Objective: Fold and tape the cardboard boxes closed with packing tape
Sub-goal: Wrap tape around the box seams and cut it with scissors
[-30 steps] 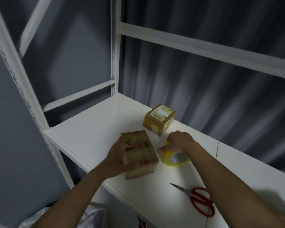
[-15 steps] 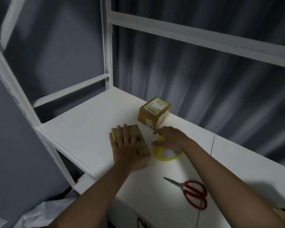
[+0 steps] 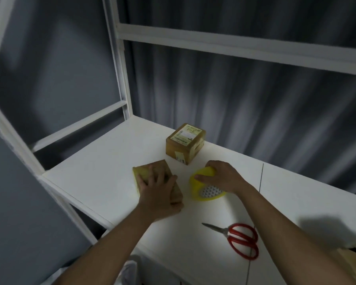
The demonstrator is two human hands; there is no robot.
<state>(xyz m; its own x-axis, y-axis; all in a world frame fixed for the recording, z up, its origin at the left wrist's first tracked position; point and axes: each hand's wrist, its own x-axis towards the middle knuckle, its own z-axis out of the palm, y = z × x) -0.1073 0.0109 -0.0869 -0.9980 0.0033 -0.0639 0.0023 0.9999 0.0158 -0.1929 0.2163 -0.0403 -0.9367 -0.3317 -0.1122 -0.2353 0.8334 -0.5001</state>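
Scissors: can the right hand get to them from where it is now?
Probably yes. The right hand holds the tape roll, so it must let go first. The scissors lie bare on the white shelf, nearer the person, nothing on or against them.

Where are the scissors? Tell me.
In the head view, the red-handled scissors lie on the white shelf at lower right, nearer the person than the yellow tape roll, blades pointing left.

A smooth, matt white worktop [image 3: 90, 173] carries two brown cardboard boxes: the near box [image 3: 146, 171] shows glossy tape on top, the far box [image 3: 185, 144] a paper label. The tape roll [image 3: 206, 182] is shiny yellow plastic film. The scissors [image 3: 234, 237] have bare metal blades and glossy red plastic handles.
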